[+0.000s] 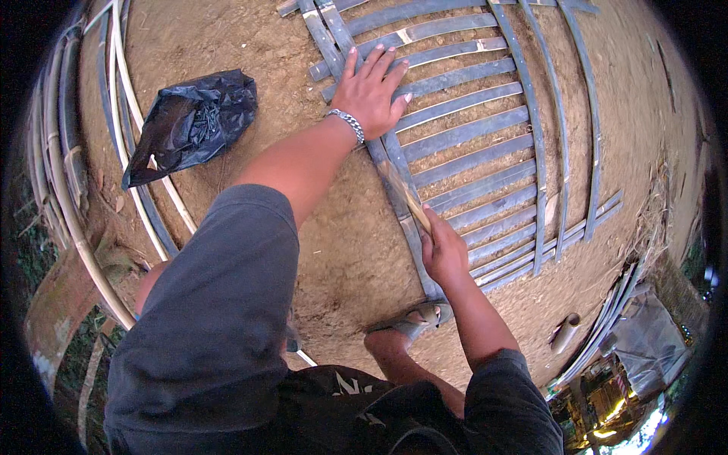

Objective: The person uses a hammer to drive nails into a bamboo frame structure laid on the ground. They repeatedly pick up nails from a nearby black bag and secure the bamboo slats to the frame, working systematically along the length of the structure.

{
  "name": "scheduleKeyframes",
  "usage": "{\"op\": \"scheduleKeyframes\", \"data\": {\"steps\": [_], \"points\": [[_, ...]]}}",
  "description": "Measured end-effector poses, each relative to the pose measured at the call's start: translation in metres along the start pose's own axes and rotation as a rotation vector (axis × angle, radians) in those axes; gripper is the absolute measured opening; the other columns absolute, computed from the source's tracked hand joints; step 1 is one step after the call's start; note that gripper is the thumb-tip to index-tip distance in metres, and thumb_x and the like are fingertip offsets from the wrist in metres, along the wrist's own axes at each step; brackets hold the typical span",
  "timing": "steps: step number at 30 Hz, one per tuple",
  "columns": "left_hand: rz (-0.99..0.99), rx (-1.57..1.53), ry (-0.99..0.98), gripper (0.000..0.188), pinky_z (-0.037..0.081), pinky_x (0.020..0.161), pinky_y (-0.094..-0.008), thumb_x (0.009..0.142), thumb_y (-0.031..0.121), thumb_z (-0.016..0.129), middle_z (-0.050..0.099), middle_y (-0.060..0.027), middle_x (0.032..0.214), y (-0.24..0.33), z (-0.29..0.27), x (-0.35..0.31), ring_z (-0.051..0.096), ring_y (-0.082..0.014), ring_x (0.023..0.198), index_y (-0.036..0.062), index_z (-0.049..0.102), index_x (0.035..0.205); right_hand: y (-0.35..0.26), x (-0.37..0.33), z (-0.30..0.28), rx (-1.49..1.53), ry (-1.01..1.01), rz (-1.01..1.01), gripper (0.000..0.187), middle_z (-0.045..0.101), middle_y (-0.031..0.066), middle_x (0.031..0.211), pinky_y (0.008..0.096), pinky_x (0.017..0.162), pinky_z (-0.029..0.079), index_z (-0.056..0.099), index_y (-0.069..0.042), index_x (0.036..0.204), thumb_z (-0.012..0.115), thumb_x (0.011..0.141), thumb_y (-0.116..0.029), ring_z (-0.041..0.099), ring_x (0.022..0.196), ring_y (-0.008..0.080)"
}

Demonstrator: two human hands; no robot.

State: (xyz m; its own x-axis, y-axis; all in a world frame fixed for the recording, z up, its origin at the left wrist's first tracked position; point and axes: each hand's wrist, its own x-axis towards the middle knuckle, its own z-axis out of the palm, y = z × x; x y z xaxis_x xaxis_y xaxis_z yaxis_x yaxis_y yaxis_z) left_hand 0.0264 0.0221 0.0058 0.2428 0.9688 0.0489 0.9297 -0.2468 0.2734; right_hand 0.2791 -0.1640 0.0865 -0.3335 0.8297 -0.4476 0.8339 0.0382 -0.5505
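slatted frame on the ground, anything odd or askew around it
The black plastic bag stands out, crumpled across pale strips left of the frame, perhaps stray. Near the left hand, two slat ends poke past the long strips, making that edge look uneven.

The view's upper edge crops the frame (462,136). On it, the left hand (369,95) hides some slats, the right hand (445,250) the stick's (406,196) end. Left of it, the bag's (201,114) inside is unclear.
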Motion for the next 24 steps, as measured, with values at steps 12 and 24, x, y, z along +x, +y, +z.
{"op": "scheduleKeyframes", "data": {"steps": [12, 24], "points": [[0.000, -0.003, -0.015, 0.061, 0.011, 0.125, -0.0580, 0.098, 0.041, 0.051, 0.040, -0.0142, 0.159, 0.001, -0.001, -0.001, 0.029, -0.0310, 0.152, 0.0122, 0.045, 0.152, 0.007, 0.008, 0.000, -0.022, 0.012, -0.112, 0.061, 0.067, 0.0210, 0.100, 0.0481, 0.071, 0.056, 0.052, -0.008, 0.141, 0.068, 0.083, 0.004, 0.068, 0.086, 0.0422], [0.000, -0.046, 0.009, 0.059, 0.011, 0.125, -0.0579, 0.098, 0.040, 0.052, 0.041, -0.0151, 0.158, 0.000, 0.000, 0.001, 0.029, -0.0312, 0.152, 0.0119, 0.047, 0.150, 0.002, 0.003, -0.011, 0.035, 0.077, -0.264, 0.067, 0.065, 0.0176, 0.094, 0.0499, 0.068, 0.053, 0.049, -0.011, 0.143, 0.068, 0.080, 0.003, 0.065, 0.079, 0.0402]]}}
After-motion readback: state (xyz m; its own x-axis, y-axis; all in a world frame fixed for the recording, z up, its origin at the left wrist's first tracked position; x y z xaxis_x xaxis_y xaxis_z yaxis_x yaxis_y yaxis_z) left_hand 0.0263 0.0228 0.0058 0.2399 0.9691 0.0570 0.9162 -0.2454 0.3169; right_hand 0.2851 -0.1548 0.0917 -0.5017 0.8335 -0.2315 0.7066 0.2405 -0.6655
